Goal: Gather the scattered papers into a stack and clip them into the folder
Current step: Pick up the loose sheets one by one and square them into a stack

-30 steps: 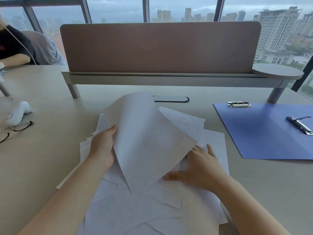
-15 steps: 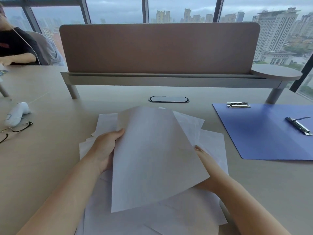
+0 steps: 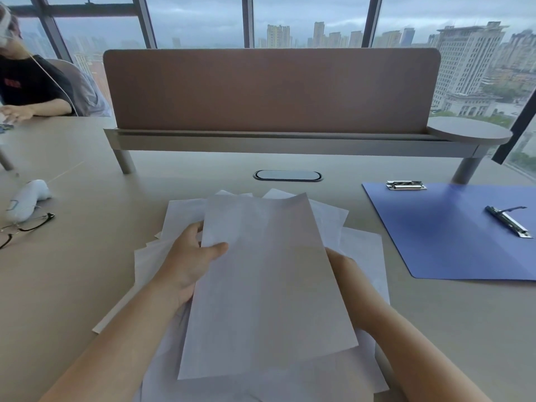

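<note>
a white sheet [image 3: 266, 285] is held up over the desk [image 3: 87, 285] between the person's two hands, tilted so its far edge rises toward the window. the left hand [image 3: 188, 262] grips the sheet's left edge, thumb lying on the top face and the fingers tucked behind. the right hand [image 3: 342, 274] is at the sheet's right edge, mostly hidden behind the paper, so i cannot tell how its fingers lie or whether they clasp it. the sheet sits between the two hands, which are well apart, one on each long side.

under it, the scattered papers [image 3: 362, 256] lie fanned on the desk in a loose overlapping heap, corners poking out to the far side, the left and the right, and more spreading near the person's forearms.

to the right, apart from the heap, the blue folder [image 3: 449, 233] lies open and flat. a metal clip [image 3: 406, 185] sits at its far edge, and a second long clip [image 3: 509, 221] lies further right on the folder.

just beyond the papers is an oval cable port [image 3: 287, 175] in the desk, and behind it a brown divider panel [image 3: 269, 88] on a grey stand. at the far left lie a white device [image 3: 27, 198] and a pair of black-rimmed glasses [image 3: 26, 227] just near it. another person [image 3: 29, 82] sits at the far left corner.
</note>
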A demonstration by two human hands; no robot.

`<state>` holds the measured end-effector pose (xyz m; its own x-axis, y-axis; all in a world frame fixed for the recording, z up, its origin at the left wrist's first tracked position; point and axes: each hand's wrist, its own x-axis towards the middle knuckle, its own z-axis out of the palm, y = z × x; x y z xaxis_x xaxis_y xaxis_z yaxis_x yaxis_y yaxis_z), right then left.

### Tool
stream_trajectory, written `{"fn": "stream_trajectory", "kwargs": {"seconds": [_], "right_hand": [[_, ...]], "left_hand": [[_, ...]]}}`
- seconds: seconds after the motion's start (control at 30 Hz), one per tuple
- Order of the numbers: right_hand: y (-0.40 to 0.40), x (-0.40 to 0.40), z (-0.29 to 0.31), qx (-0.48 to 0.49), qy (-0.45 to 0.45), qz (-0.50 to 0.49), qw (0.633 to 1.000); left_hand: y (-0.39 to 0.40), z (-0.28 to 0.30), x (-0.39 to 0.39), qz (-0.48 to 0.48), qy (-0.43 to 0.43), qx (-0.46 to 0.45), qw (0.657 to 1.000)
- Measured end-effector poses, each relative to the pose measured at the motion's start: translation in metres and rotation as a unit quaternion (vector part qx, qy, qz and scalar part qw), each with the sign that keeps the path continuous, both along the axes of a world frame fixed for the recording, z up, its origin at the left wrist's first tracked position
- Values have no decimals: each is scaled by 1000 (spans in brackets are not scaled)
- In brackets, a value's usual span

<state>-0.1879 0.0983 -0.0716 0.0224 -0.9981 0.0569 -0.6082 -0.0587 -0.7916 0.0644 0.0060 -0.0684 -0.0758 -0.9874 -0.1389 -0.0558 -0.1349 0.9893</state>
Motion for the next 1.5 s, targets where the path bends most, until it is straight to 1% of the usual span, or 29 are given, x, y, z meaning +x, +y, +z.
{"fn": "stream_trajectory", "kwargs": {"seconds": [0.03,0.1,0.2,0.23,0.3,0.33,0.37,0.43,0.5,0.67,0.9,0.97,1.1,1.2,1.3,1.37,1.5], "right_hand": [[-3,-2,-2,-24,16,-24,999],[-11,-7,-10,-43,-26,-101,994],[-16,-7,-8,-52,-207,-173,961],[-17,-6,-6,-42,-271,-181,944],[-15,-7,1,7,-404,-171,899],[-12,-6,5,32,-441,-155,884],[-9,-4,8,52,-451,-136,881],[-4,2,8,69,-421,-100,899],[-3,6,5,66,-376,-92,920],[-3,6,4,62,-326,-121,935],[-4,5,5,67,-267,-182,944],[-3,5,7,90,-278,-188,938],[-2,0,8,160,-336,-166,913],[-4,-1,6,178,-340,-155,910],[-5,1,1,144,-298,-163,930],[-7,3,0,116,-268,-165,942],[-6,5,2,95,-278,-159,943]], "left_hand": [[-1,1,1,-1,0,-8,1000],[-1,4,3,-15,28,-11,999],[1,8,4,-39,91,-3,995],[2,9,3,-40,107,-5,993],[2,10,3,-32,133,-4,991],[2,10,2,-30,143,-1,989],[2,10,2,-27,151,3,988],[3,10,2,-19,162,14,986],[3,11,2,-12,167,24,986],[5,11,-1,-23,134,47,990],[10,7,-5,-61,64,56,994],[9,6,-2,-61,38,68,995],[9,9,1,-78,10,96,992],[8,9,1,-72,-10,84,994],[9,8,-3,-48,-36,40,997],[11,8,-6,-31,-23,5,999],[10,12,-6,1,25,-38,999]]}}
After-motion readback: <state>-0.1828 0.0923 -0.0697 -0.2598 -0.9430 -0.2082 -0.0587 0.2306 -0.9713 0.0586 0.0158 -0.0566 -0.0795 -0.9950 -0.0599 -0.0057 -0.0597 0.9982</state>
